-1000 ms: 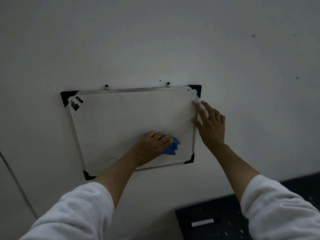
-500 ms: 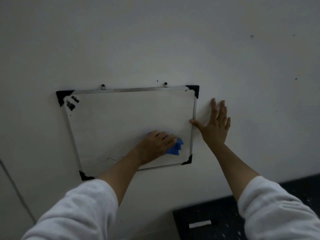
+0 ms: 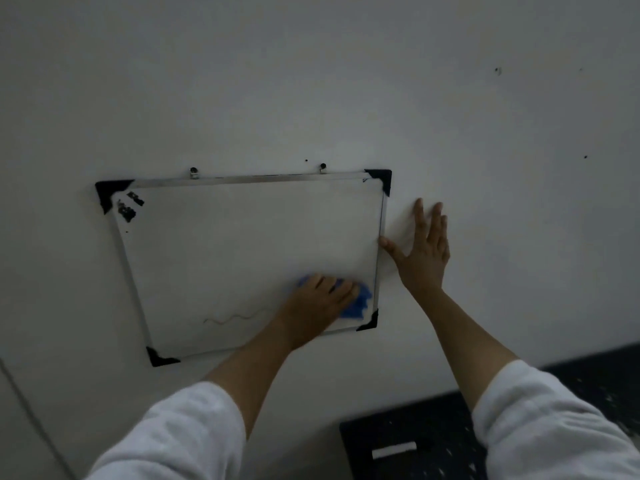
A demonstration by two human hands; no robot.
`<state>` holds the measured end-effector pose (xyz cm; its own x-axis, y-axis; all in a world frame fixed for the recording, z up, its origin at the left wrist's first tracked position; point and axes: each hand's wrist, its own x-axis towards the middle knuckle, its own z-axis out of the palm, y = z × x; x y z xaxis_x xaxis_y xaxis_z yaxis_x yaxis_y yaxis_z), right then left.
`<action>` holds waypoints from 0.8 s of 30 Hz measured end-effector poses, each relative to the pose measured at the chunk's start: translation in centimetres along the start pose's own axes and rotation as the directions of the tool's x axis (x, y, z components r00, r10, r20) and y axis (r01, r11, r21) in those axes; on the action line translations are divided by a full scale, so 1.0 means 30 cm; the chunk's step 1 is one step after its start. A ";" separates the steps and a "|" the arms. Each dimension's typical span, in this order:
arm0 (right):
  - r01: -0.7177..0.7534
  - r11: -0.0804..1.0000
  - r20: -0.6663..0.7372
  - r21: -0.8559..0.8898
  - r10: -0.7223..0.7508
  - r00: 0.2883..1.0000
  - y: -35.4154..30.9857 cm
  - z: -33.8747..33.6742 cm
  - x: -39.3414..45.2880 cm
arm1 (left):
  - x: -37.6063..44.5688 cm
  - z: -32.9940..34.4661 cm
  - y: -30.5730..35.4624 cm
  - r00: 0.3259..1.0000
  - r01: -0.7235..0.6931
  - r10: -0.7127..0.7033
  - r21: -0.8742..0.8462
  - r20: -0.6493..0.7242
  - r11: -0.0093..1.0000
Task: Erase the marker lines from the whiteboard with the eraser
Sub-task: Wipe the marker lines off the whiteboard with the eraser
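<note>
While left hand (image 3: 318, 303) wipes, whiteboard (image 3: 242, 244) labels (black) stay unreadable

i read this as a plain, dim indoor room, maybe a spare room or a bare work space, though i can't tell which. almost everything i see is a pale painted wall (image 3: 311, 81) with a few small dark specks and holes in it. a small framed whiteboard (image 3: 242, 244) with black corner caps hangs from two hooks (image 3: 322, 167) on that wall, slightly crooked. at the lower right there's a dark surface (image 3: 433, 427) flecked with pale spots like paint splatter, with a small white strip (image 3: 394, 449) lying on it. a thin seam (image 3: 31, 410) runs down the wall at the far left.
</note>
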<state>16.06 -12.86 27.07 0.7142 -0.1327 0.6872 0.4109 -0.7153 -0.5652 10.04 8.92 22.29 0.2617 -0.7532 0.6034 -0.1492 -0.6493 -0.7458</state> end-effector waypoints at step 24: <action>-0.016 1.000 0.015 0.015 0.016 1.000 -0.005 -0.004 0.001 | 0.297 -0.060 -0.282 0.976 0.179 -0.168 0.072 -0.138 0.981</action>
<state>15.95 -12.84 27.21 0.7291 -0.1338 0.6711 0.4077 -0.7027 -0.5831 11.92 7.50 34.49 0.1487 -0.6404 0.7535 -0.0311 -0.7646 -0.6437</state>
